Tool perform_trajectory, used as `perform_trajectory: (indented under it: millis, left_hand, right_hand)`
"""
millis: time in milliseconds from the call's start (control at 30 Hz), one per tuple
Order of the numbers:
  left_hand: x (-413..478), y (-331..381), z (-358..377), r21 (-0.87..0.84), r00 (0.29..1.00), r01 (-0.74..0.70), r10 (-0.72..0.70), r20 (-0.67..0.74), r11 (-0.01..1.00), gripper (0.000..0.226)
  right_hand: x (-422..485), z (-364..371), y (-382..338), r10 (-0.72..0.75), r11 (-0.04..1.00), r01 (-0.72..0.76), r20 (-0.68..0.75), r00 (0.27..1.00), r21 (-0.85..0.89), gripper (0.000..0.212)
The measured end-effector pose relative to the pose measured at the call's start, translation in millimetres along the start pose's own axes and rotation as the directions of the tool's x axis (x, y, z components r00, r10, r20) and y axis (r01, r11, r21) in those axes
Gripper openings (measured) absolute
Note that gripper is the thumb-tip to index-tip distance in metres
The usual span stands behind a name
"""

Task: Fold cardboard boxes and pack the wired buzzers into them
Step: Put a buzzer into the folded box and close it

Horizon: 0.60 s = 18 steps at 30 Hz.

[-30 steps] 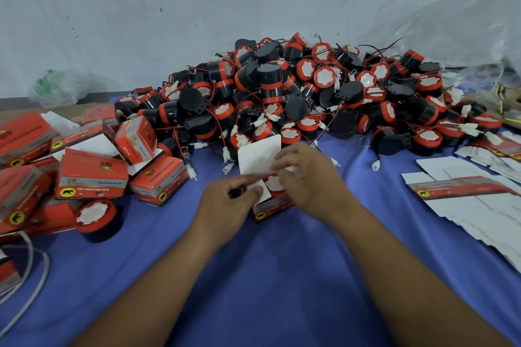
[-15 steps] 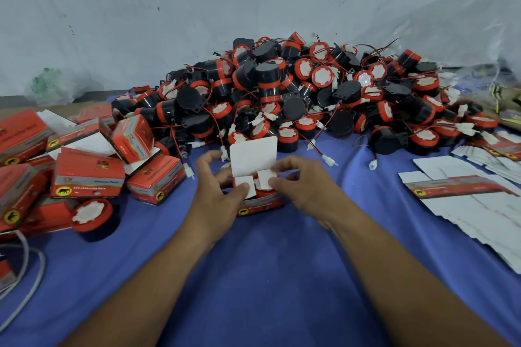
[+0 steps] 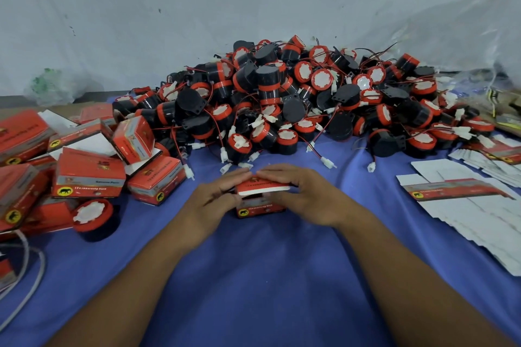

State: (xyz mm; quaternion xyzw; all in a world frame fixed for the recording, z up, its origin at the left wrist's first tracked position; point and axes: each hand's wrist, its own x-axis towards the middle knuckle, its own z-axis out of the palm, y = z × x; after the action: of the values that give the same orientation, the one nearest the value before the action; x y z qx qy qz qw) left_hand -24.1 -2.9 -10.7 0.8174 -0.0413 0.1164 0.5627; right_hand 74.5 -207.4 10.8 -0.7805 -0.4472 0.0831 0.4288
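Box (image 3: 259, 207), lid (image 3: 263, 187) not quite shut — centre of cloth (image 3: 267, 276), near buzzer heap (image 3: 296, 98)
Left hand (image 3: 214, 200) and right hand (image 3: 307, 200) clasp it, fingers over lid, thumbs in front; risk — tuck flap may buckle outside, or a trapped wire prop the lid

A blue cloth (image 3: 253, 276) lies spread out flat. A white cable (image 3: 33, 270) lies at its left edge. A crumpled plastic bag (image 3: 49, 87) sits against the white wall (image 3: 197, 8).
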Motion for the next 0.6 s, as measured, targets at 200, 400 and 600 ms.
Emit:
perform_trajectory:
  millis: [200,400,600]
  left_hand:
    - [-3.2,-0.4,5.0,0.064,1.0,-0.01,0.009,0.018,0.998,0.051]
    - [-3.4,-1.3,5.4,0.042,1.0,0.025,-0.026,0.016,0.999,0.049]
    - [-1.7,-1.1,6.8,0.039,1.0,0.022,-0.022,-0.014,0.999,0.037]
  right_hand:
    - [0.0,1.2,5.3,0.013,0.997,-0.007,0.072,0.997,-0.083,0.053]
    - [0.9,-1.0,8.9,0.086,0.996,-0.088,0.095,0.992,0.022,0.049]
    - [0.7,-0.4,7.5,0.035,0.999,-0.036,0.05,0.998,0.013,0.049]
